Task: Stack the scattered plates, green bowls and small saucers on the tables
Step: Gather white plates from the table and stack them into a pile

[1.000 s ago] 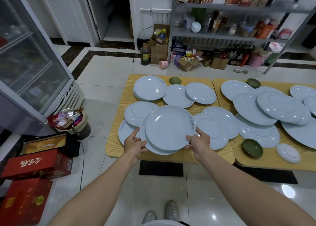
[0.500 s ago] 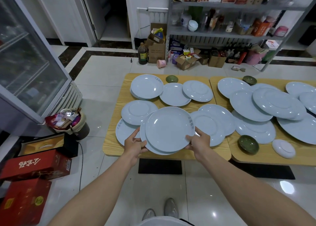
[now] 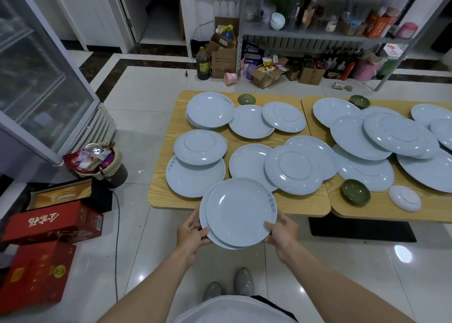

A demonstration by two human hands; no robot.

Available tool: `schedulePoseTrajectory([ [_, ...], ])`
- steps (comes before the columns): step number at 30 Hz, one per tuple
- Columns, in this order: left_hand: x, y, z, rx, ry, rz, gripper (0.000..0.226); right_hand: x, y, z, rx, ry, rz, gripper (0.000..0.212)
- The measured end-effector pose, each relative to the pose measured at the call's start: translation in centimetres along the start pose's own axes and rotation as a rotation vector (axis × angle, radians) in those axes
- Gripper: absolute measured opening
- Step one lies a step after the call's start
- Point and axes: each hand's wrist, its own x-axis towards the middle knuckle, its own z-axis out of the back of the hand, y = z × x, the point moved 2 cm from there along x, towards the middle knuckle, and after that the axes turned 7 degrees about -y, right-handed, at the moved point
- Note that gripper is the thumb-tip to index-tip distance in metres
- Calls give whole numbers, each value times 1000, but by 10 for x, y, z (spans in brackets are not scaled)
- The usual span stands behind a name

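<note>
My left hand (image 3: 193, 232) grips the left rim of two stacked plates (image 3: 241, 212), thumb on top. My right hand (image 3: 281, 234) grips the right rim the same way. The pair hangs just off the near edge of the left table (image 3: 161, 198). I judge I am gathering plates. Next I should lower these level onto another face-up plate, rims matched. A green bowl (image 3: 355, 192) and a saucer (image 3: 404, 198) sit unstacked by the right table's (image 3: 367, 212) near edge.

Even overhead light; glare spots on the glossy floor tiles (image 3: 401, 253) and plates (image 3: 241, 211); wide-angle bending at the edges.
</note>
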Motion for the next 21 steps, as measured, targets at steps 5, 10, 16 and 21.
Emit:
schedulePoseTrajectory([
  [5,-2,12,4,9,-14,25,73,-1,-11,3,-24,-2,-4,56],
  [10,-5,21,11,3,-20,40,72,-4,-17,7,-7,32,-25,56],
  [16,0,24,15,-22,-41,53,71,-3,-18,-1,-49,32,-12,56],
  [21,4,21,15,-32,-44,52,71,-2,-15,-7,-75,38,5,57],
])
